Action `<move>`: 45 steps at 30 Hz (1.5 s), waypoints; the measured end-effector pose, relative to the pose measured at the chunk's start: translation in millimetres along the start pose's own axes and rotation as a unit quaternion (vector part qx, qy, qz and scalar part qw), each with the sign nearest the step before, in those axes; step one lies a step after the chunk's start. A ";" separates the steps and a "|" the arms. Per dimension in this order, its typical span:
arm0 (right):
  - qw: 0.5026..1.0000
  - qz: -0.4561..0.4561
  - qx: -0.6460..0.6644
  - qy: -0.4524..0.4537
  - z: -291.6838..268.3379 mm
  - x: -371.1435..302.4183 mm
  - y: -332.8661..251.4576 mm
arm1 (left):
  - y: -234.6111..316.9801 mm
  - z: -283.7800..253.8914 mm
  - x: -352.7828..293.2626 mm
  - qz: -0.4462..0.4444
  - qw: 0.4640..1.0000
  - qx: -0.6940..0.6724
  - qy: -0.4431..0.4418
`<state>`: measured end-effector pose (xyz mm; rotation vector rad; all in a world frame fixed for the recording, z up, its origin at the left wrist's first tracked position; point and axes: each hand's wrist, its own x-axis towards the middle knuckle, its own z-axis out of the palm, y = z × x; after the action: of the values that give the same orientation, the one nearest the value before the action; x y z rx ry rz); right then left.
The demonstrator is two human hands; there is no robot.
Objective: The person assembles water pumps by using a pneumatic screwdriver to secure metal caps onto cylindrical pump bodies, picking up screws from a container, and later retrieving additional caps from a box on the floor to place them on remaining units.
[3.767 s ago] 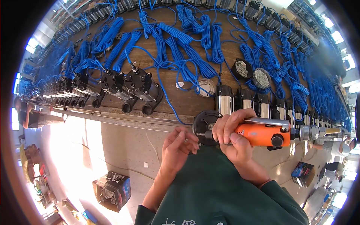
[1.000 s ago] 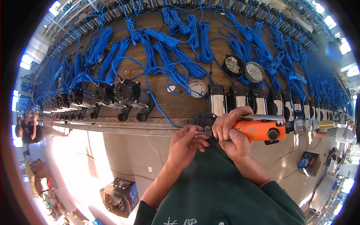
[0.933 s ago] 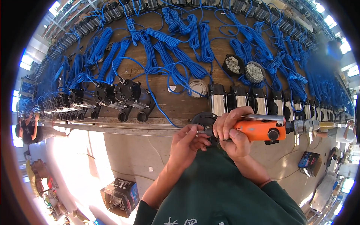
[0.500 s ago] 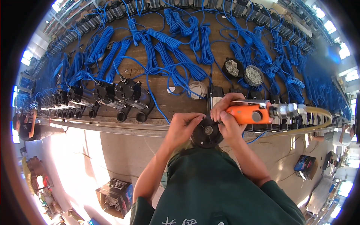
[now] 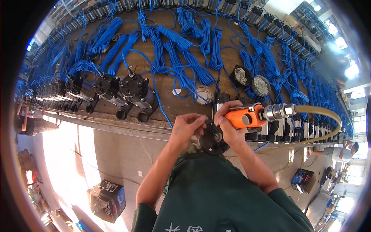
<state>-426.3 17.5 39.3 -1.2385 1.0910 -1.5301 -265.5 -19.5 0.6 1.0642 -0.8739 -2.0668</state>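
Observation:
My right hand (image 5: 232,127) is wrapped around an orange air tool (image 5: 243,118), whose metal coupling (image 5: 277,111) leads into a yellowish hose (image 5: 328,113). Under the hands, at the table's near edge, lies a pump (image 5: 217,144) with its round black end cap facing up. The tool's working tip is hidden behind my fingers. Just left of the cap hovers my left hand (image 5: 184,129), thumb and fingertips pinched together; whatever they may hold is too small to make out.
Beyond my hands, a clear round lid (image 5: 203,94) and two bowls of small metal parts (image 5: 240,75) (image 5: 261,86) sit on the brown table. Blue cable bundles (image 5: 157,50) spread across it. Pumps (image 5: 137,91) line the near edge. Boxes (image 5: 107,201) (image 5: 302,180) stand on the floor.
My left hand has lifted slightly off the cap, toward the left. The air tool has turned a little in my right hand and shifted left. The whole view has tilted slightly.

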 end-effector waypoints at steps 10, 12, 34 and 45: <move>0.997 -0.030 -0.006 0.072 -23.5 -2.6 -18.8 | -16.9 10.6 2.4 -0.029 0.996 -0.079 -0.007; 0.995 -0.028 0.032 0.087 -32.7 -8.9 -10.9 | -18.5 15.4 9.6 -0.038 0.997 -0.068 -0.021; 0.912 -0.184 0.285 0.229 -76.8 -79.2 -69.1 | -15.5 107.9 -28.2 0.017 0.968 0.200 -0.153; 0.946 -0.113 0.194 0.233 -72.7 -144.8 0.7 | -26.8 115.6 -45.3 0.139 0.698 0.673 -0.199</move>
<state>-478.3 164.7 -4.1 -0.7651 0.8859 -2.1671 -349.7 61.4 50.7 0.9374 -2.7829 -1.1392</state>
